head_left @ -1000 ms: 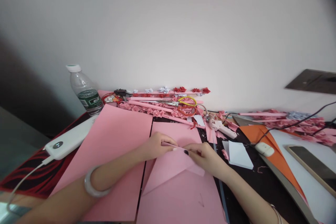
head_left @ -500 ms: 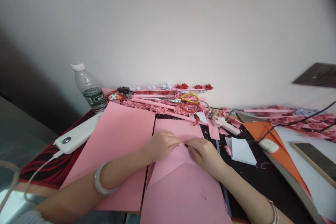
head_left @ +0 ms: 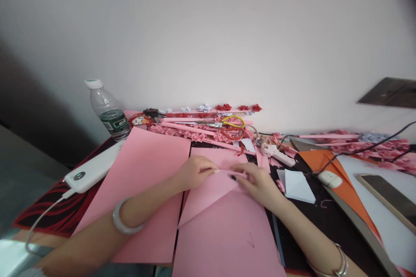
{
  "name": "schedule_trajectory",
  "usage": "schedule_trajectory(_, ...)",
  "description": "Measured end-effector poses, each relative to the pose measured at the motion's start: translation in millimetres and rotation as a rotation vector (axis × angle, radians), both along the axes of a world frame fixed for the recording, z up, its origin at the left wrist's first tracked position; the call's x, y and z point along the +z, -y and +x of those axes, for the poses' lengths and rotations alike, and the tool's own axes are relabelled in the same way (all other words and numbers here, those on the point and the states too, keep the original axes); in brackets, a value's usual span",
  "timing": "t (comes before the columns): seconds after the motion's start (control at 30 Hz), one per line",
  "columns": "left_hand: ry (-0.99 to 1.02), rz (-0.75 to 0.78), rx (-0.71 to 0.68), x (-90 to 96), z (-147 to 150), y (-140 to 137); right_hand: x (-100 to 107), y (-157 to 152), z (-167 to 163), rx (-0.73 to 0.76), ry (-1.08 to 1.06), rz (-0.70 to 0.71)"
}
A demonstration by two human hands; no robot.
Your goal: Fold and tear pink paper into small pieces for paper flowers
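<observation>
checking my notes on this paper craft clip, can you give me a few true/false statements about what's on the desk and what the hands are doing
1. Both hands, the left hand and the right hand, pinch the folded edge of the pink sheet. True.
2. The water bottle lies on its side at the right of the desk. False: it stands upright at the far left, by the wall.
3. The white power bank has a cable plugged in. True.
4. The yellow-handled scissors are in the right hand. False: they lie near the wall among pink paper rolls.
5. A bangle is on the left wrist. True.
</observation>
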State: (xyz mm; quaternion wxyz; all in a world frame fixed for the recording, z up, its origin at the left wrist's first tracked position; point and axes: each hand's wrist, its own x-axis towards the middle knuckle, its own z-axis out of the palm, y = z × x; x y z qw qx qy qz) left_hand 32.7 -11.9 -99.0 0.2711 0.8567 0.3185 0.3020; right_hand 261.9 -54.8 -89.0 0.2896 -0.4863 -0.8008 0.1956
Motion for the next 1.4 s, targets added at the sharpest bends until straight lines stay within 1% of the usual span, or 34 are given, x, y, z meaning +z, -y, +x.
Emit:
schedule_trajectory(0.07,0.01,-0.023,-0.066,0.4,2.9,4.5,-1.3,5.9,-8.8,0.059,0.032,-0.088)
schedule_trajectory(0.1,0.013,-0.036,-0.076,1.0,3.3,5.6,-1.7,7.2,-10.4,0.065,0.039,-0.11)
schedule_trajectory(0.17,0.01,-0.056,-0.053,2.9,1.8,5.3,-1.6,6.3,-8.5,0.054,0.032,-0.116)
schedule_trajectory(0.33,0.03,-0.086,0.109,4.7,-8.0,-6.5,2.0,-5.0,9.0,-0.04,0.021,-0.078)
schedule_trajectory(0.43,0.106,-0.085,0.239,1.4,-13.6,-15.4,1.6,-10.8,17.5,-0.14,-0.017,-0.045)
schedule_trajectory(0.5,0.195,-0.134,0.307,-0.9,-15.9,-19.5,-0.2,-13.7,20.9,-0.232,-0.086,-0.026)
schedule_trajectory(0.53,0.238,-0.188,0.31,-1.7,-16.4,-20.6,-1.4,-14.8,21.8,-0.273,-0.126,-0.018)
schedule_trajectory(0.57,0.269,-0.251,0.291,-2.5,-16.2,-21.0,-2.8,-15.6,22.0,-0.301,-0.162,-0.013)
schedule_trajectory(0.63,0.285,-0.363,0.201,-3.9,-13.9,-19.6,-5.6,-15.9,20.2,-0.314,-0.212,-0.023)
schedule_trajectory(0.73,0.283,-0.467,0.037,-7.1,-7.8,-14.5,-8.6,-13.6,13.9,-0.293,-0.247,-0.062)
schedule_trajectory(0.8,0.304,-0.537,-0.023,-9.2,-4.5,-11.7,-9.2,-11.3,9.4,-0.275,-0.274,-0.092)
schedule_trajectory(0.87,0.309,-0.603,-0.023,-9.5,-3.4,-10.7,-8.6,-9.6,6.3,-0.23,-0.358,-0.171)
schedule_trajectory(0.9,0.305,-0.622,-0.012,-8.6,-3.7,-10.8,-8.0,-9.1,5.6,-0.196,-0.43,-0.244)
schedule_trajectory(1.0,0.306,-0.608,0.008,-1.7,-6.6,-11.9,-5.1,-8.7,7.0,-0.059,-0.66,-0.552)
schedule_trajectory(1.07,0.303,-0.583,0.002,4.5,-8.8,-11.6,-2.9,-8.1,9.9,0.034,-0.707,-0.755)
schedule_trajectory(1.13,0.269,-0.582,-0.021,9.5,-10.5,-9.8,-1.2,-6.7,12.0,0.103,-0.697,-0.892)
schedule_trajectory(1.2,0.21,-0.609,-0.054,12.2,-11.5,-7.0,-0.9,-4.8,11.8,0.148,-0.717,-0.952)
schedule_trajectory(1.3,0.101,-0.647,-0.079,13.5,-12.4,-3.4,-3.2,-2.8,6.8,0.192,-0.821,-0.967)
schedule_trajectory(1.33,0.059,-0.631,-0.084,13.8,-12.7,-2.9,-4.3,-2.6,4.7,0.185,-0.852,-0.961)
schedule_trajectory(1.4,-0.022,-0.549,-0.12,15.0,-13.9,-3.2,-6.3,-2.9,1.0,0.12,-0.89,-0.933)
